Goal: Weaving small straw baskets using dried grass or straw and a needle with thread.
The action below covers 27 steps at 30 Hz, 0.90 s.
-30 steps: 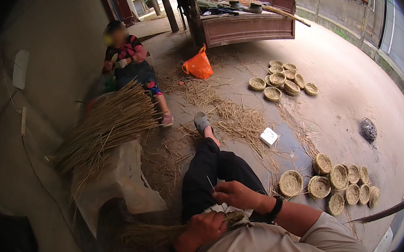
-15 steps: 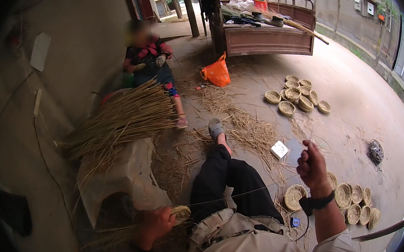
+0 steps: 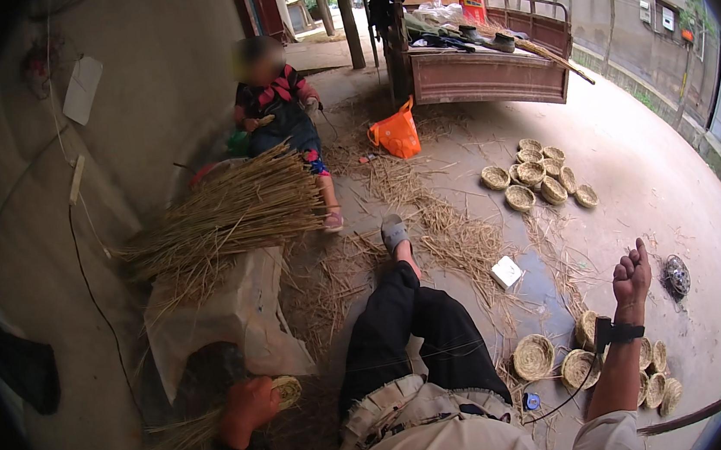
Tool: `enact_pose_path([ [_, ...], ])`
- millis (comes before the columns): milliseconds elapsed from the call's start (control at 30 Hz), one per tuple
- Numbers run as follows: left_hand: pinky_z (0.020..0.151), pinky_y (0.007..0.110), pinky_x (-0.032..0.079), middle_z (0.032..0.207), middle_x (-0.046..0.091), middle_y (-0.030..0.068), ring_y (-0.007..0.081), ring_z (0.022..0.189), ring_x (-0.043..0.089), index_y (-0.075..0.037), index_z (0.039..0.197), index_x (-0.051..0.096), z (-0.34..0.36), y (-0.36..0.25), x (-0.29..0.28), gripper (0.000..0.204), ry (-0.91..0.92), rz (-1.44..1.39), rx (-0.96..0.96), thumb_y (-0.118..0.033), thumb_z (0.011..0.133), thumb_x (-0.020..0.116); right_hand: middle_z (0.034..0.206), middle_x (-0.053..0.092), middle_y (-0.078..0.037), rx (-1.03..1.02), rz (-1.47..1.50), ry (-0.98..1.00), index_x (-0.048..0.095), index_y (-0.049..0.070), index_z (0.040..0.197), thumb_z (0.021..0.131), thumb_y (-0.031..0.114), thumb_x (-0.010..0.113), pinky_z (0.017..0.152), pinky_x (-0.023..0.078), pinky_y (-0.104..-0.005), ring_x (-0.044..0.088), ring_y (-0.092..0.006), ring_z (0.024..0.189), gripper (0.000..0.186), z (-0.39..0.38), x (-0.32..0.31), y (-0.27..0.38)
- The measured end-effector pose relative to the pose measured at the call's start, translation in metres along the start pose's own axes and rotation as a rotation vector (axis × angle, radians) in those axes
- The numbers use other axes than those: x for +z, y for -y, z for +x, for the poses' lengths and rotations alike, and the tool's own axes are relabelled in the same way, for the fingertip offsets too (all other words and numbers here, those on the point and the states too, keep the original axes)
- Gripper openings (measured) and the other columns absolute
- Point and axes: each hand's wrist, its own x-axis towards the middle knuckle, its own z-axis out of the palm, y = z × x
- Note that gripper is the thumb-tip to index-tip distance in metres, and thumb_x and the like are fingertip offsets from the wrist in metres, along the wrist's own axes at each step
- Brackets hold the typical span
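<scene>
My left hand (image 3: 251,405) is closed round a small coiled straw piece (image 3: 288,392), low on the left beside my thigh. Loose straw stalks (image 3: 181,433) trail from it to the left. A thin thread (image 3: 374,366) runs from the piece across my lap toward the right and fades from sight. My right hand (image 3: 632,273) is raised far out to the right, its index finger pointing up and the others curled in, apparently pinching the thread's end. The grip itself is too small to make out clearly.
A straw bundle (image 3: 229,207) lies on a covered stand (image 3: 213,313). Finished straw baskets (image 3: 532,173) sit ahead right; more baskets (image 3: 533,357) stand below my right arm. A person (image 3: 275,103) sits near an orange bag (image 3: 398,133) and a cart (image 3: 486,83). A white box (image 3: 506,272) lies among straw.
My right hand has swung farther out to the right, drawing the thread along. My left hand has shifted left with the coiled straw piece. The view has tilted slightly.
</scene>
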Motion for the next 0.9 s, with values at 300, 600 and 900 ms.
enact_pose_path([
  [300, 0.072, 0.053, 0.059, 0.092, 0.075, 0.0175, 0.0396, 0.082, 0.074, -0.009, 0.102, 0.069, 0.031, -0.101, 0.010, 0.026, 0.107, -0.410, 0.208, -0.034, 0.095, 0.067, 0.099, 0.073, -0.005, 0.126, -0.699, 0.937, 0.064, 0.000, 0.130, 0.112, 0.034, 0.054, 0.055, 0.041, -0.0198, 0.050, -0.0027, 0.062, 0.040, -0.191, 0.075, -0.119],
  [600, 0.078, 0.045, 0.062, 0.107, 0.076, 0.0199, 0.0377, 0.091, 0.076, -0.011, 0.140, 0.062, 0.055, -0.170, 0.011, 0.047, 0.333, -0.660, 0.300, -0.025, 0.096, 0.069, 0.119, 0.073, -0.008, 0.960, -1.032, 1.539, 0.056, -0.001, 0.147, 0.107, 0.037, 0.065, 0.095, 0.051, -0.0318, 0.064, -0.0152, 0.108, 0.057, -0.235, 0.045, -0.189],
  [900, 0.079, 0.042, 0.063, 0.112, 0.077, 0.0145, 0.0333, 0.092, 0.077, -0.017, 0.134, 0.069, 0.062, -0.175, 0.043, 0.038, 0.205, -0.814, 0.461, -0.026, 0.097, 0.069, 0.108, 0.075, -0.008, 1.177, -0.647, 1.295, 0.073, 0.005, 0.121, 0.109, 0.032, 0.062, 0.078, 0.053, -0.0331, 0.067, -0.0175, 0.094, 0.031, -0.212, 0.019, -0.204],
])
